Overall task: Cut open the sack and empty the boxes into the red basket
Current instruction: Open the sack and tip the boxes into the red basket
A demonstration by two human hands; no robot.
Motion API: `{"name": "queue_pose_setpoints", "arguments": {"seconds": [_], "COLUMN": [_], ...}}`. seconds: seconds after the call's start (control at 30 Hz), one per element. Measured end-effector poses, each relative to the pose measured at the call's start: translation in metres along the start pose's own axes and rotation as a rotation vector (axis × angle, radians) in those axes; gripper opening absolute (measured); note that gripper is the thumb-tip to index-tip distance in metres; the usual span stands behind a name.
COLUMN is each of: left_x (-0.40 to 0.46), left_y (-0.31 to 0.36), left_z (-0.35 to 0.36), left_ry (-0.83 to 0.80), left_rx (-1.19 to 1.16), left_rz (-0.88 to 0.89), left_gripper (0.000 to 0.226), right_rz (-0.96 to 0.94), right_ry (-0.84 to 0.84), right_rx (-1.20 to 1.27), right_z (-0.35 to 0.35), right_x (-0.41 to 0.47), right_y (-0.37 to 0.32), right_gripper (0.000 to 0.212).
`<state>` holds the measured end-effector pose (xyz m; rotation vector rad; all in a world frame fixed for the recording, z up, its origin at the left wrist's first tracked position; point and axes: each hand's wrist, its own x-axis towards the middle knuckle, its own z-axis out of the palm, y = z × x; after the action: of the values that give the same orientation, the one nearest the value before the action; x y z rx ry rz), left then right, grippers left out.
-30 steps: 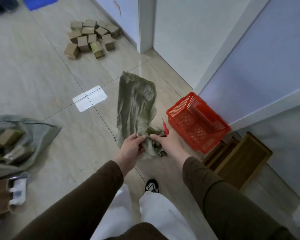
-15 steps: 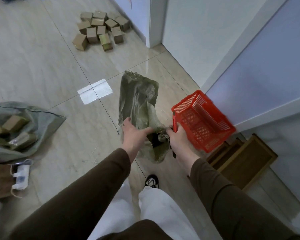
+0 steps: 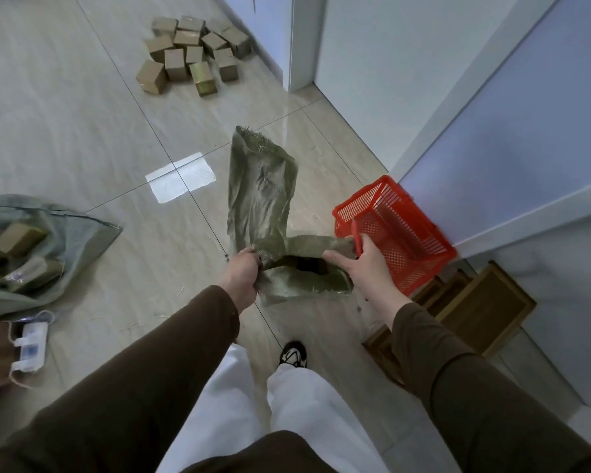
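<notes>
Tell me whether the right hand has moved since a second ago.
Yes. The right hand has moved right, toward the basket, spreading the sack mouth wider.

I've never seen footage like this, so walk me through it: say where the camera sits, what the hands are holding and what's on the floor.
The camera sits on a person's head, looking down at their own arms. The left hand and right hand pull apart the mouth of a limp green sack; the right hand also grips a thin red tool. Beside it stands the red basket, which looks empty. Loose cardboard boxes lie farther off, and a second sack holding boxes lies at the left, all on the tiled floor.
</notes>
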<state>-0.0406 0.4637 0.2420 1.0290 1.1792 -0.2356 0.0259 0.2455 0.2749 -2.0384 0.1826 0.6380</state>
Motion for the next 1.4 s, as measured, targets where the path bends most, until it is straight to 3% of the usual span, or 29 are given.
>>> {"name": "queue_pose_setpoints", "arguments": {"seconds": [0.1, 0.2, 0.27, 0.33, 0.4, 0.47, 0.53, 0.57, 0.63, 0.7, 0.83, 0.93, 1.1, 1.27, 1.4], "left_x": [-0.006, -0.003, 0.001, 0.005, 0.005, 0.004, 0.000, -0.003, -0.006, -0.005, -0.005, -0.003, 0.004, -0.001, -0.004], "left_y": [0.007, 0.008, 0.005, 0.002, 0.001, 0.001, 0.000, 0.000, 0.000, 0.000, 0.003, 0.005, 0.004, 0.001, -0.007], "left_z": [0.000, -0.002, -0.001, 0.001, 0.004, 0.006, 0.007, 0.007, 0.004, 0.000, -0.002, 0.002, 0.011, 0.017, 0.023], "left_ry": [-0.096, -0.160, -0.146, -0.129, -0.118, -0.127, -0.162, -0.178, -0.190, -0.190, -0.257, -0.237, -0.114, -0.239, -0.286], "left_rx": [0.045, 0.399, 0.513, 0.457, 0.406, 0.396, 0.392, 0.389, 0.358, 0.293, 0.360, 0.484, 0.285, 0.051, 0.016], "left_rz": [0.024, 0.178, 0.232, 0.251, 0.271, 0.282, 0.268, 0.263, 0.257, 0.241, 0.190, 0.211, 0.155, 0.039, 0.031], "left_gripper": [0.020, 0.037, 0.027, 0.021, 0.017, 0.014, 0.016, 0.017, 0.015, 0.015, 0.043, 0.035, 0.023, 0.023, 0.020], "right_rz": [-0.032, 0.072, 0.068, -0.105, -0.379, -0.517, -0.426, -0.357, -0.262, -0.177, 0.024, 0.110, 0.252, 0.266, 0.197], "right_ry": [0.040, 0.117, 0.176, 0.278, 0.325, 0.207, 0.005, -0.076, -0.148, -0.136, -0.140, -0.173, -0.111, -0.042, 0.014], "right_rx": [-0.136, -0.046, -0.111, -0.332, -0.469, -0.520, -0.572, -0.571, -0.535, -0.432, -0.016, 0.188, 0.220, 0.154, 0.005], "right_z": [0.006, 0.007, 0.008, 0.012, 0.019, 0.033, 0.049, 0.055, 0.059, 0.059, 0.056, 0.055, 0.059, 0.061, 0.062], "right_x": [0.005, 0.015, 0.017, 0.011, 0.000, -0.005, -0.003, 0.002, 0.012, 0.019, 0.021, 0.022, 0.035, 0.045, 0.048], "right_y": [0.000, -0.001, -0.004, -0.010, -0.022, -0.036, -0.042, -0.042, -0.042, -0.038, -0.032, -0.028, -0.017, -0.004, 0.004], "right_gripper": [0.058, 0.041, 0.035, 0.034, 0.048, 0.069, 0.088, 0.088, 0.057, 0.032, 0.020, 0.016, 0.003, 0.018, 0.012]}}
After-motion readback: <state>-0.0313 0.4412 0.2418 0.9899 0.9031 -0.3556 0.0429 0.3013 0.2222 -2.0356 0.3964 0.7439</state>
